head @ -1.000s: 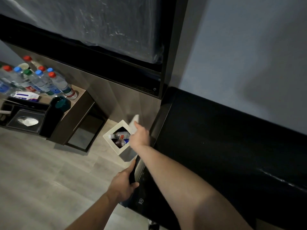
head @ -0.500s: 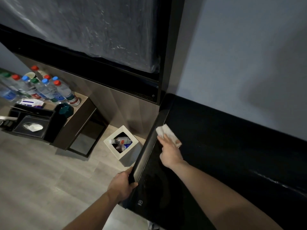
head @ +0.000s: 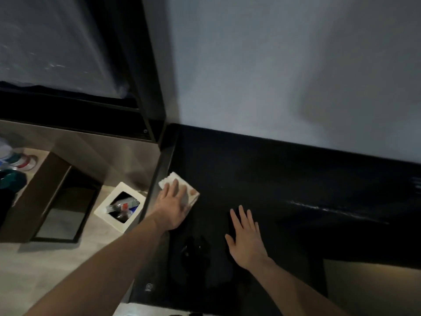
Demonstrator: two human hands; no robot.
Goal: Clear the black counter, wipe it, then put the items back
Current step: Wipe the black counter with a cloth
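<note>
Head view: left hand (head: pixel 172 205) presses textured white cloth (head: pixel 180 185) on glossy black counter (head: pixel 284 179).

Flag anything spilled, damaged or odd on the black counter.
One thing stands out: a pale, thin streak runs across the counter to the right of the hands; whether scratch, moisture or glare I cannot tell. The left hand presses the white cloth flat near the left edge.

Hotel room: bottled water (head: pixel 13 159), minibar counter (head: pixel 284 183)

Single head-worn view, steeply downward and close over the black counter (head: pixel 284 179) and floor (head: pixel 45 270).
</note>
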